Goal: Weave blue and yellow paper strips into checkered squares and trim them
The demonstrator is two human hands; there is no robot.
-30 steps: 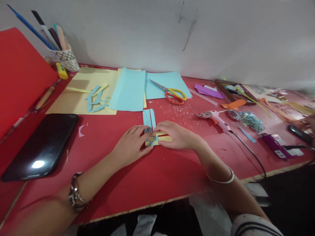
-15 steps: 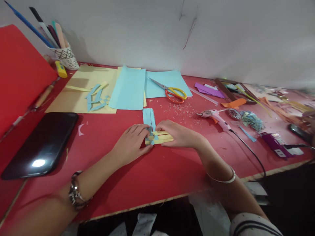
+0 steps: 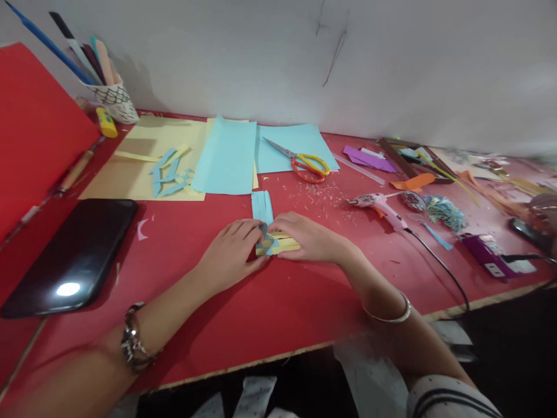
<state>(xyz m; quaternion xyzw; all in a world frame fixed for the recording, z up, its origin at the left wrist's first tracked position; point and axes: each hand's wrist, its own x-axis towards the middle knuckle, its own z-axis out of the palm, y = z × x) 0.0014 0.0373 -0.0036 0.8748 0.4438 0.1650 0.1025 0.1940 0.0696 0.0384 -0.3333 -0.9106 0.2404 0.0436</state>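
Blue and yellow paper strips cross each other in a small woven piece on the red tabletop between my hands. The blue strips (image 3: 261, 206) stretch away from me, and the yellow strips (image 3: 287, 243) run toward the right. My left hand (image 3: 232, 249) pinches the woven part at its left edge, thumb at the near side. My right hand (image 3: 307, 237) has its fingers and thumb closed around the yellow strips, fingertips close to the weave. Part of the weave is hidden under the fingers of both hands.
Scissors (image 3: 300, 159) lie on blue sheets (image 3: 226, 157) at the back. Loose strips (image 3: 172, 171) rest on a yellow sheet (image 3: 104, 180). A dark phone (image 3: 73, 255) lies left; a pink glue gun (image 3: 383, 209) with a cord is right. A person's hand (image 3: 543, 212) shows at the far right.
My right hand has slid slightly left along the yellow strips, closer to the weave. My left hand stays in place on the weave.
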